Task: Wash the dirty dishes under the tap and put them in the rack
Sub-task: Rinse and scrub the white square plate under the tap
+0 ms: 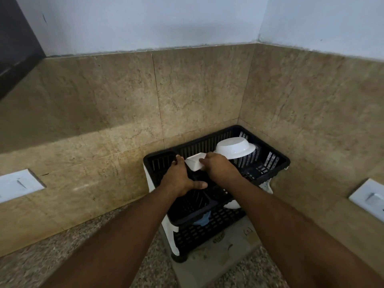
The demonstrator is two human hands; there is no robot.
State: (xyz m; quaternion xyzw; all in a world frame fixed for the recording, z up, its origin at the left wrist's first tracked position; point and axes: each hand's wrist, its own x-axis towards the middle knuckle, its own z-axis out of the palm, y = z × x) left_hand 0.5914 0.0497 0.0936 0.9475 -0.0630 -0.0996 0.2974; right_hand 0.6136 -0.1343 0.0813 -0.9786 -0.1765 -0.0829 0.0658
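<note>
A black plastic dish rack [276,161] with two tiers stands in the counter's corner. A white bowl [234,147] lies upside down in its upper tier at the back. Both my hands hold a small white rectangular dish [194,163] over the upper tier. My left hand [180,179] grips the dish's left end, thumb stretched out to the right. My right hand [216,166] covers its right end from above. In the lower tier a white dish [232,204] and a blue item [202,220] show partly under the upper basket.
Beige tiled walls [197,96] meet in a corner behind the rack. White wall switches sit at the left [17,185] and right [369,199]. The speckled granite counter [37,265] runs in front. A mat [228,252] lies under the rack.
</note>
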